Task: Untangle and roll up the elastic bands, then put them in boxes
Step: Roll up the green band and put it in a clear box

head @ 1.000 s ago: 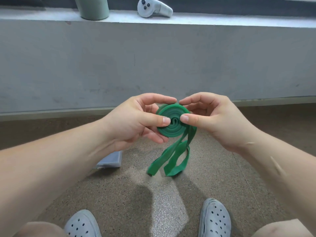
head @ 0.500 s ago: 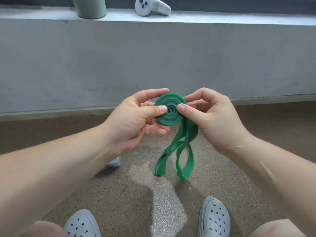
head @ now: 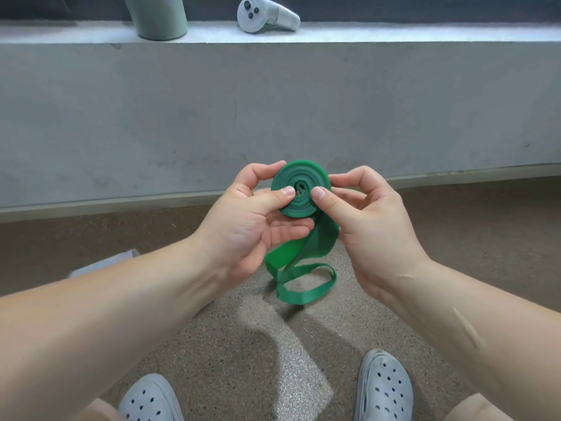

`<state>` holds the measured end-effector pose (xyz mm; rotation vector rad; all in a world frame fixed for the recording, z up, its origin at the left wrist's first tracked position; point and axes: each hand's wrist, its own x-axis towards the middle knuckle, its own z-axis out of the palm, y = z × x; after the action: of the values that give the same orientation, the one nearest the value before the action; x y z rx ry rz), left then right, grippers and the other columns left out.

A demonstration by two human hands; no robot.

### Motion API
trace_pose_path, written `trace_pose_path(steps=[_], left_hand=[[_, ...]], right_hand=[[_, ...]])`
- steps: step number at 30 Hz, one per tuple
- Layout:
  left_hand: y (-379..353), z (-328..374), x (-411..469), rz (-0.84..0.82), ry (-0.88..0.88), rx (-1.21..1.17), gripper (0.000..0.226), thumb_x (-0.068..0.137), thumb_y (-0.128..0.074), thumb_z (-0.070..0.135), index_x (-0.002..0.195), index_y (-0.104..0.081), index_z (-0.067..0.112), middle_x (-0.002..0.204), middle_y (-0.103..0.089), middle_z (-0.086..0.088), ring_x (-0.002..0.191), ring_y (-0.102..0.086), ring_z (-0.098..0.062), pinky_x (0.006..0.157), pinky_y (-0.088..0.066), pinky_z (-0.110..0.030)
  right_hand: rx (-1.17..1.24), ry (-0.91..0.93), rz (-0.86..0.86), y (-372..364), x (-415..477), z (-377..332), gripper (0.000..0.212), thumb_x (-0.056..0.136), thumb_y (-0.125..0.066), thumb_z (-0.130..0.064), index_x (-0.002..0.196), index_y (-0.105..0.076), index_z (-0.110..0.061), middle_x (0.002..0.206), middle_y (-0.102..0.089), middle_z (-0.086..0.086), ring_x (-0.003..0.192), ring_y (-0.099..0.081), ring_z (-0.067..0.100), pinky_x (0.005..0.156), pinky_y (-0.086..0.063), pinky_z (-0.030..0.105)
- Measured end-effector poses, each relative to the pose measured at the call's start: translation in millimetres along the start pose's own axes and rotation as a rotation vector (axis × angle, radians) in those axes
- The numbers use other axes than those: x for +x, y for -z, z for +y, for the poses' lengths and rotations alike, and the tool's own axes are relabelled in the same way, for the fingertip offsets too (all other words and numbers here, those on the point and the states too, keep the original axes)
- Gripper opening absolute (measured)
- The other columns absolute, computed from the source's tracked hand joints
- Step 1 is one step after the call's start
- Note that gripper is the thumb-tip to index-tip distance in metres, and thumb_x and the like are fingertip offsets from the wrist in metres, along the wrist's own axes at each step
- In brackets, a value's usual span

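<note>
Below the coil (head: pixel 299 188), the green elastic band's loose tail (head: pixel 303 278) hangs looped, not yet wound. Left hand (head: pixel 243 220) and right hand (head: pixel 370 226) both pinch the coil, thumbs on its face. Best to pin the centre and feed the tail flat, untwisted. Beyond the coil sit a cup (head: pixel 158 16) and a controller (head: pixel 267 15); no writing is readable.

- The left forearm (head: pixel 106 314) is bare and carries no marking.
- The right forearm (head: pixel 455 314) is bare too, with two thin, straight, scar-like lines: one just by the wrist, one further up.
- The left hand (head: pixel 243 220) and right hand (head: pixel 370 220) are bare, with short, trimmed thumbnails.
- The left light grey foam clog (head: pixel 148 399) and the right light grey foam clog (head: pixel 385 387) have round holes across the top.
- The bare knees sit at the lower corners.
</note>
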<state>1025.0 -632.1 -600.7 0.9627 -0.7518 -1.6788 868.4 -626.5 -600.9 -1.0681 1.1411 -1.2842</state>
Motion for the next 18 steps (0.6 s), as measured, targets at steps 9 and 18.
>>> trace_pose_path(steps=[9,18], left_hand=[[18,26,6,-0.201,-0.001,0.634,0.024,0.09,-0.067,-0.003,0.1,-0.05,0.011,0.082,-0.069,-0.013,0.059,-0.069,-0.038,0.043,-0.051,-0.032],[15,17,1,-0.295,0.052,0.597,0.029,0.093,-0.064,-0.002,0.113,-0.067,0.019,0.105,-0.072,-0.02,0.06,-0.069,-0.037,0.054,-0.059,-0.037]], right_hand=[[-0.363,-0.003,-0.357,29,20,-21,0.014,0.085,-0.074,0.001,0.087,-0.064,-0.008,0.093,-0.075,0.024,0.083,-0.073,0.038,0.087,-0.057,0.054],[-0.459,0.024,-0.368,34,21,-23,0.021,0.079,-0.082,-0.005,0.092,-0.065,-0.006,0.094,-0.077,0.013,0.092,-0.072,0.041,0.087,-0.059,0.053]])
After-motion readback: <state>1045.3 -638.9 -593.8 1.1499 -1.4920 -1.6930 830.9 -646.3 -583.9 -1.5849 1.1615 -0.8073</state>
